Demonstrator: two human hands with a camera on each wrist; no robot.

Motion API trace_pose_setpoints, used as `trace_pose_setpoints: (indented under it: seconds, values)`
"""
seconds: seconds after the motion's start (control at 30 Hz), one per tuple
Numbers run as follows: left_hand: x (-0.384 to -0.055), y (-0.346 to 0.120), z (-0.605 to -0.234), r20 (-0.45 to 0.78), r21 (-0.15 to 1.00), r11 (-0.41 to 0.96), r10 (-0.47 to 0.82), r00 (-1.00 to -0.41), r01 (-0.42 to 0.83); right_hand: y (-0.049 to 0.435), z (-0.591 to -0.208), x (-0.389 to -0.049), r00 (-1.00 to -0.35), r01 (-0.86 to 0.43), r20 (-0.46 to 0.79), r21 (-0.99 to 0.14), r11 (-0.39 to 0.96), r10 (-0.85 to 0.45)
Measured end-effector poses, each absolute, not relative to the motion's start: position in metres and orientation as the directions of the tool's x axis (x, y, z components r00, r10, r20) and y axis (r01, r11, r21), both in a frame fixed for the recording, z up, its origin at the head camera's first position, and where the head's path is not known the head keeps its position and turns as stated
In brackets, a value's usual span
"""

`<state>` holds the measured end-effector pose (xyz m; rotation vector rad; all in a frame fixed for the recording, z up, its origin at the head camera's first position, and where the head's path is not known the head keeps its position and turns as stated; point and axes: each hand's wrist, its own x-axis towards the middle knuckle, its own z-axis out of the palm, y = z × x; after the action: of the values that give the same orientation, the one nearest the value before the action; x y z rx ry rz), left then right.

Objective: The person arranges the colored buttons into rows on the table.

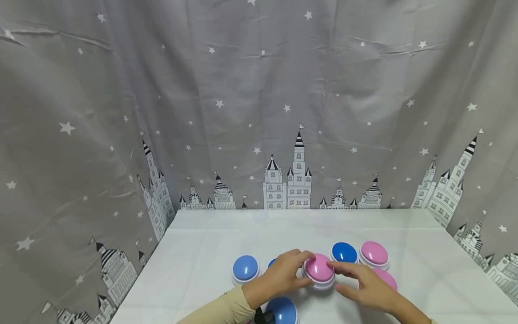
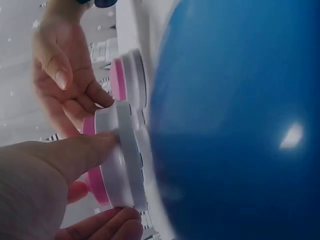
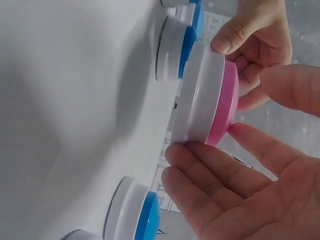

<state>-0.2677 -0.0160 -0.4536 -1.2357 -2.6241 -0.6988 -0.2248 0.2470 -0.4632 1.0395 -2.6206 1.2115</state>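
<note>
A pink push button [image 1: 319,269] with a round white base is in the middle of the head view. My left hand [image 1: 283,273] pinches it from the left, the thumb on the white base [image 2: 112,165] and the fingers around the far side. From the right, my right hand [image 1: 370,288] touches it with extended fingers; the right thumb [image 3: 292,87] stands away from it. In the right wrist view the button [image 3: 202,95] appears raised and tilted above the table, a shadow below. Behind the left hand, a blue button [image 1: 272,262] is mostly hidden.
A light blue button [image 1: 245,268] stands left, another blue one [image 1: 283,309] near the front. Behind the right hand are a blue button [image 1: 344,252], a pink one [image 1: 374,253] and a partly covered pink one [image 1: 387,278]. A grey curtain [image 1: 259,90] backs the white table [image 1: 210,243].
</note>
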Motion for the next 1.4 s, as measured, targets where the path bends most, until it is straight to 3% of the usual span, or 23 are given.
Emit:
trace_pose_setpoints:
  seconds: [0.13, 0.27, 0.4, 0.7, 0.9, 1.17, 1.4]
  values:
    - [-0.25, -0.019, -0.456, 0.288, 0.342, 0.572, 0.692, -0.662, 0.746, 0.247, -0.464, -0.211, -0.754, -0.622, 0.324, -0.631, 0.463, -0.571]
    - [-0.237, -0.02, -0.463, 0.245, 0.338, 0.583, 0.703, -0.667, 0.739, 0.25, -0.462, -0.196, -0.823, -0.421, 0.081, -0.752, 0.507, -0.562]
    - [-0.224, -0.021, -0.472, 0.219, 0.325, 0.569, 0.732, -0.645, 0.755, 0.252, -0.463, -0.183, -0.831, -0.241, -0.113, -0.809, 0.536, -0.544]
    - [-0.21, -0.029, -0.482, 0.155, 0.388, 0.526, 0.772, -0.617, 0.756, 0.252, -0.471, -0.172, -0.754, -0.345, -0.048, -0.819, 0.458, -0.655]
    - [-0.207, -0.03, -0.482, 0.145, 0.383, 0.493, 0.803, -0.578, 0.781, 0.253, -0.472, -0.165, -0.76, -0.292, -0.068, -0.853, 0.433, -0.646]
    - [-0.211, -0.032, -0.477, 0.127, 0.289, 0.497, 0.827, -0.547, 0.818, 0.253, -0.478, -0.171, -0.756, -0.281, -0.061, -0.87, 0.406, -0.652]
    - [-0.223, -0.009, -0.463, 0.118, 0.229, 0.512, 0.829, -0.546, 0.828, 0.271, -0.479, -0.179, -0.813, -0.304, -0.03, -0.83, 0.468, -0.582]
